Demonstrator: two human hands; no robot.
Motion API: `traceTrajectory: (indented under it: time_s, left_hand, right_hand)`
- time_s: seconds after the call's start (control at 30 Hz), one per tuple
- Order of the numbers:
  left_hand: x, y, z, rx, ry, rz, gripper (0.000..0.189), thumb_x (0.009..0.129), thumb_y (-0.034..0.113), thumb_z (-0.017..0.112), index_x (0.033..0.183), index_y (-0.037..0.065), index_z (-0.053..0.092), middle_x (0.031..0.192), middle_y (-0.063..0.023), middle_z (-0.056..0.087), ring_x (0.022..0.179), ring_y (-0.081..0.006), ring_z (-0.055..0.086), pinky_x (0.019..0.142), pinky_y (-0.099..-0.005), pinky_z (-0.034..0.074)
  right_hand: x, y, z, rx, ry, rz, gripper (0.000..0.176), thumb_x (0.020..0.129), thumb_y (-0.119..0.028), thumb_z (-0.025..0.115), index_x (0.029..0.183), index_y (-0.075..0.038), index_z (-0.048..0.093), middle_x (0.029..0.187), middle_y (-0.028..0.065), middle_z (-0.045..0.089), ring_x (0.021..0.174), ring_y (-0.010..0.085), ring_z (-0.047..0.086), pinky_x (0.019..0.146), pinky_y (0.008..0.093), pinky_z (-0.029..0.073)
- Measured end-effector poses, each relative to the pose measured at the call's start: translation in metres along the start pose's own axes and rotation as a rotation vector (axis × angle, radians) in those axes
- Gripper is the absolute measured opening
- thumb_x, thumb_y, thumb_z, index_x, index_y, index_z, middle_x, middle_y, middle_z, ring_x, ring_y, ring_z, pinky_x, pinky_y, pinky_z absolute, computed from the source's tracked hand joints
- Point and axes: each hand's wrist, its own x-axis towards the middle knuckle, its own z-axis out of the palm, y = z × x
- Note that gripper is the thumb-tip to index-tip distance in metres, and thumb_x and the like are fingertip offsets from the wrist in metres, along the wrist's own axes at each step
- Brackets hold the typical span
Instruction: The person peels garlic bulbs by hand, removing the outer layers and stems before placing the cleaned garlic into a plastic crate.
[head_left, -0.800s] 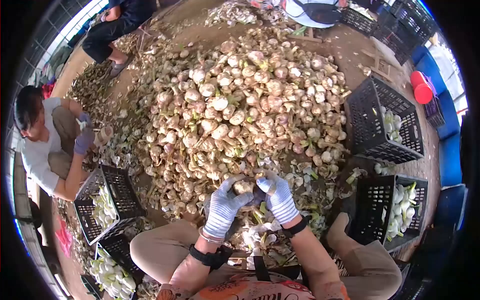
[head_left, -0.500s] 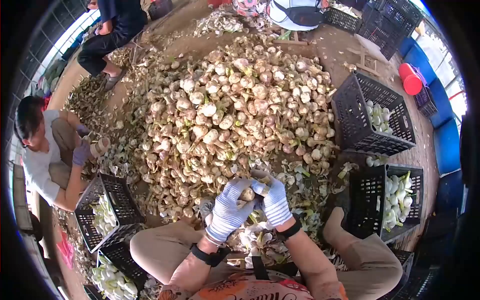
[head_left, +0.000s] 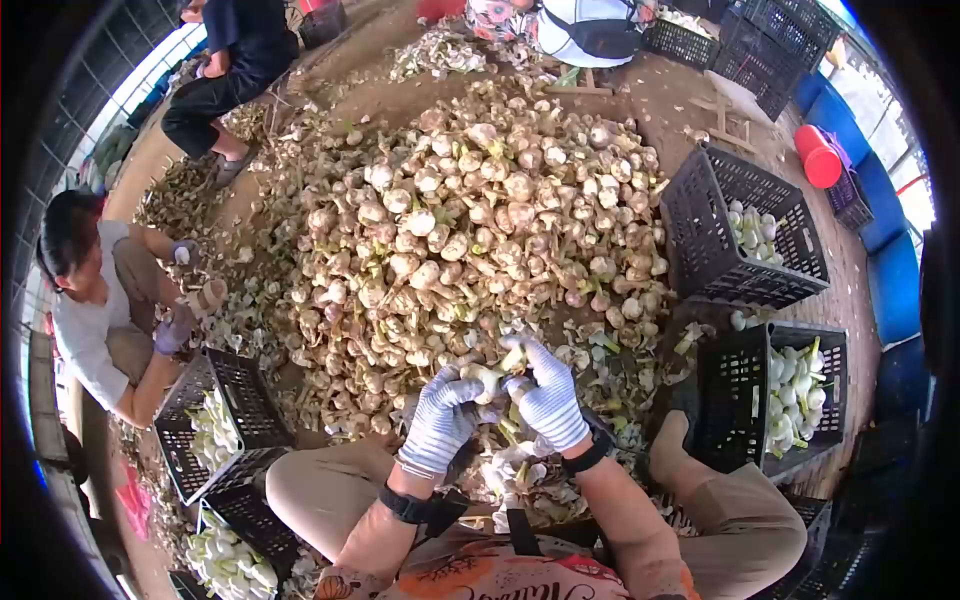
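- At the far left, I saw a co-worker (head_left: 85, 335) sitting beside the heap, gloved hands apart from mine.
- On the near left, a black crate (head_left: 248, 392) held pale, cleaned-looking bulbs (head_left: 212, 432), and a lower crate (head_left: 262, 512) beside it held more; I counted those as done.
- In the middle, the big heap (head_left: 470, 215) of brown, rough-skinned garlic spread over the floor. By my judgement, far more was left than finished.
- My left hand (head_left: 436, 418), in a striped glove, had its grip closed around one side of a garlic bulb (head_left: 487, 380), held over the near edge of the heap.
- My right hand (head_left: 552, 398) pinched the same bulb towards its stem end. It looked only partly cleaned to me, though the fingers hid much of it.
- Loose peelings (head_left: 508, 475) lay below my hands, waste from work already done, I judged.
- On the right, a far crate (head_left: 697, 220) and a near crate (head_left: 735, 405) each held whitish bulbs, neither filled to the rim.
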Motion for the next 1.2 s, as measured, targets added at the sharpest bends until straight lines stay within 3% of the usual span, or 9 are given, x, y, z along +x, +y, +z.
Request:
traceTrajectory:
  time_s: [0.07, 0.17, 0.27, 0.33, 0.87, 0.9, 0.93, 1.03, 1.2]
  left_hand:
    - [0.001, -0.001, 0.004, 0.025, 0.006, 0.008, 0.042, 0.077, 0.004, 0.059, 0.116, -0.001, 0.046, 0.092, -0.0121, 0.061, 0.082, -0.0237, 0.061, 0.064, -0.0357, 0.053]
    - [0.0, -0.001, 0.015, 0.142, 0.005, 0.006, 0.05, 0.075, 0.002, 0.062, 0.121, 0.0, 0.042, 0.097, -0.0121, 0.059, 0.083, -0.0234, 0.061, 0.068, -0.036, 0.053]
    - [-0.002, -0.009, 0.016, 1.044, 0.097, 0.414, 0.053, 0.069, -0.004, 0.066, 0.119, -0.001, 0.049, 0.101, -0.0101, 0.056, 0.093, -0.019, 0.056, 0.081, -0.0291, 0.046]
    - [-0.002, -0.013, 0.013, 1.171, 0.112, 0.521, 0.052, 0.067, -0.005, 0.067, 0.117, -0.001, 0.051, 0.104, -0.0107, 0.053, 0.095, -0.0201, 0.054, 0.082, -0.0289, 0.045]
    - [0.005, -0.02, 0.021, 1.737, 0.013, 0.842, 0.05, 0.061, 0.002, 0.068, 0.11, 0.006, 0.057, 0.109, -0.0152, 0.048, 0.088, -0.0303, 0.058, 0.071, -0.0344, 0.051]
    - [0.007, -0.021, 0.022, 1.77, -0.019, 0.901, 0.049, 0.062, 0.003, 0.068, 0.11, 0.007, 0.058, 0.109, -0.0154, 0.047, 0.088, -0.0306, 0.058, 0.07, -0.0345, 0.051]
    - [0.008, -0.021, 0.024, 1.771, -0.024, 0.899, 0.049, 0.062, 0.003, 0.068, 0.11, 0.007, 0.058, 0.109, -0.0154, 0.047, 0.088, -0.0306, 0.058, 0.07, -0.0345, 0.051]
    - [0.011, -0.024, 0.029, 1.679, 0.006, 0.827, 0.044, 0.063, 0.0, 0.068, 0.106, 0.004, 0.058, 0.107, -0.0152, 0.049, 0.087, -0.0297, 0.059, 0.067, -0.0357, 0.052]
    - [0.018, -0.015, 0.022, 0.659, 0.103, 0.175, 0.038, 0.07, 0.001, 0.063, 0.107, -0.001, 0.057, 0.095, -0.0097, 0.059, 0.078, -0.018, 0.06, 0.058, -0.0261, 0.051]
  right_hand:
    - [-0.002, -0.004, -0.001, 0.548, -0.025, 0.261, 0.035, 0.078, -0.001, 0.06, 0.112, 0.001, 0.055, 0.096, 0.009, 0.063, 0.08, 0.0134, 0.06, 0.07, 0.0236, 0.049]
    - [-0.006, 0.007, -0.002, 0.606, -0.057, 0.498, 0.03, 0.083, -0.012, 0.062, 0.109, 0.003, 0.056, 0.086, 0.0076, 0.063, 0.071, 0.0105, 0.06, 0.062, 0.0211, 0.049]
    - [-0.005, 0.007, 0.009, 0.737, 0.072, 0.482, 0.029, 0.084, -0.016, 0.063, 0.105, 0.003, 0.058, 0.069, 0.0022, 0.059, 0.052, 0.0087, 0.057, 0.043, 0.0201, 0.045]
    - [-0.003, 0.002, 0.01, 0.827, 0.101, 0.632, 0.03, 0.083, -0.016, 0.063, 0.104, 0.004, 0.057, 0.063, -0.0003, 0.055, 0.043, 0.0099, 0.052, 0.035, 0.0217, 0.04]
    - [-0.004, 0.035, -0.006, 1.177, 0.01, 0.594, 0.055, 0.076, -0.017, 0.068, 0.119, 0.009, 0.047, 0.085, 0.0059, 0.059, 0.067, 0.0127, 0.055, 0.056, 0.0253, 0.046]
    - [-0.005, 0.041, -0.01, 1.174, -0.03, 0.597, 0.053, 0.076, -0.015, 0.069, 0.118, 0.008, 0.048, 0.093, 0.0092, 0.059, 0.079, 0.0168, 0.058, 0.068, 0.0285, 0.048]
    - [-0.006, 0.046, -0.013, 1.171, -0.07, 0.6, 0.051, 0.075, -0.014, 0.069, 0.117, 0.007, 0.048, 0.101, 0.0124, 0.06, 0.09, 0.0209, 0.06, 0.08, 0.0318, 0.05]
    - [-0.01, 0.05, -0.014, 1.18, -0.039, 0.56, 0.052, 0.073, -0.011, 0.069, 0.117, 0.007, 0.049, 0.096, 0.0113, 0.061, 0.086, 0.0208, 0.061, 0.076, 0.0304, 0.052]
    - [-0.007, 0.012, -0.027, 0.826, -0.031, 0.568, 0.049, 0.071, -0.007, 0.066, 0.116, 0.006, 0.05, 0.085, 0.0065, 0.061, 0.074, 0.0127, 0.058, 0.059, 0.0257, 0.047]
